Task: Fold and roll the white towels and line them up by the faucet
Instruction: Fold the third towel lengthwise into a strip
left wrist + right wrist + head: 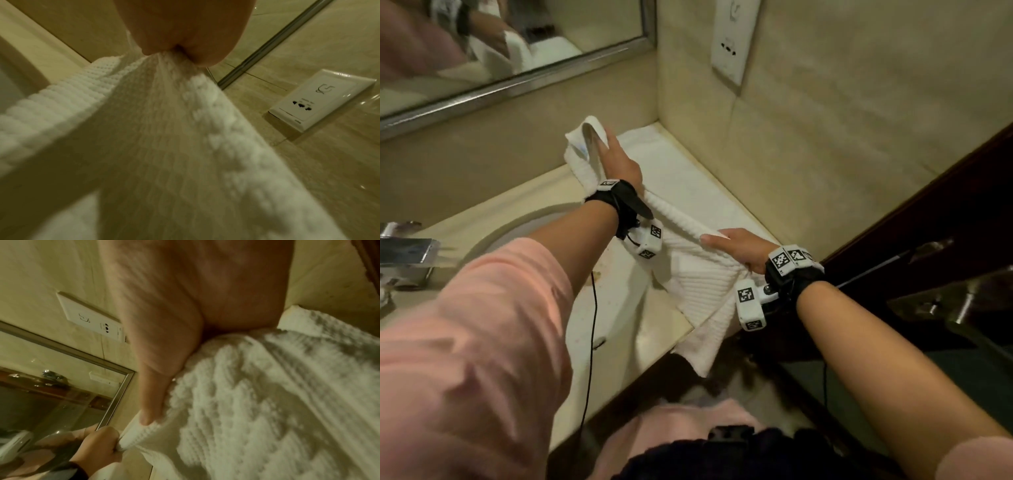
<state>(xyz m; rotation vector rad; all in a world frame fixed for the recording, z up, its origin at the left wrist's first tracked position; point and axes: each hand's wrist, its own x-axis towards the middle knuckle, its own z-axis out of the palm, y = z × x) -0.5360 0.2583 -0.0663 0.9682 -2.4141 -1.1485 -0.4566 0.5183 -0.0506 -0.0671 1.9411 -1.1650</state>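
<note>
A white waffle-weave towel (pixel 698 274) is stretched in the air between both hands above the right end of the counter. My left hand (pixel 616 161) grips one end, raised near the back wall, with a loose flap sticking up past the fingers. My right hand (pixel 736 248) grips the other end near the counter's front edge, and the rest of the towel hangs down over that edge. The left wrist view shows the towel (pixel 164 146) bunching into the closed left hand (pixel 180 32). From the right wrist, the thumb (pixel 152 394) presses on the towel (pixel 257 402). The chrome faucet (pixel 407 253) is at the far left.
The sink basin (pixel 524 229) lies between the faucet and the hands. A mirror (pixel 510 44) runs along the back wall, and a white wall socket (pixel 732 41) sits on the side wall. A dark wooden door (pixel 928 212) with a metal handle stands at right. A black cable (pixel 592 325) hangs from my left wrist.
</note>
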